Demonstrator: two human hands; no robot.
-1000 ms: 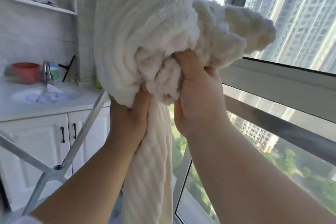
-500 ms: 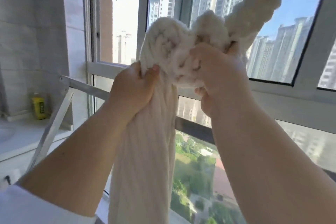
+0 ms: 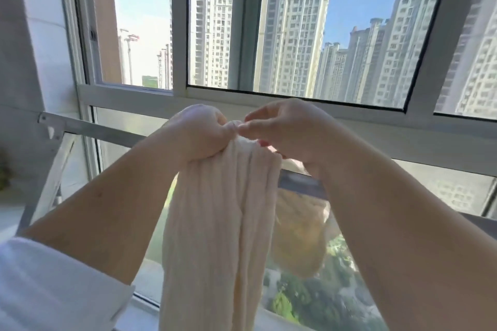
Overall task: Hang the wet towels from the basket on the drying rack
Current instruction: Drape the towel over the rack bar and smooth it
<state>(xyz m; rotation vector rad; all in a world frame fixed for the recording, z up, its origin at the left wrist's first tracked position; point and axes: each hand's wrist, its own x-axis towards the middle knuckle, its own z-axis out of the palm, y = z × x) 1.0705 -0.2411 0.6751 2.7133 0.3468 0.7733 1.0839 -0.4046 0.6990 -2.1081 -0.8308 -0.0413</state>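
Observation:
A cream ribbed towel (image 3: pixel 215 223) hangs in a long bunched column from both my hands, in front of the window. My left hand (image 3: pixel 199 131) grips the bunched top edge in a fist. My right hand (image 3: pixel 285 129) pinches the same top edge just to the right, thumb and fingers curled onto the cloth. Another part of the towel (image 3: pixel 298 239) hangs behind, on the far side of the grey metal bar of the drying rack (image 3: pixel 91 127), which runs left to right at hand height. The basket is out of view.
A large window (image 3: pixel 295 35) with grey frames faces high-rise buildings. A slanted metal rack leg (image 3: pixel 48 191) drops at the left beside a white tiled wall (image 3: pixel 32 62). The window sill runs along the bottom.
My hands came down from head height to the level of the rack bar. The fluffy bulk that stood above my hands now hangs behind the bar. The view has turned toward the window.

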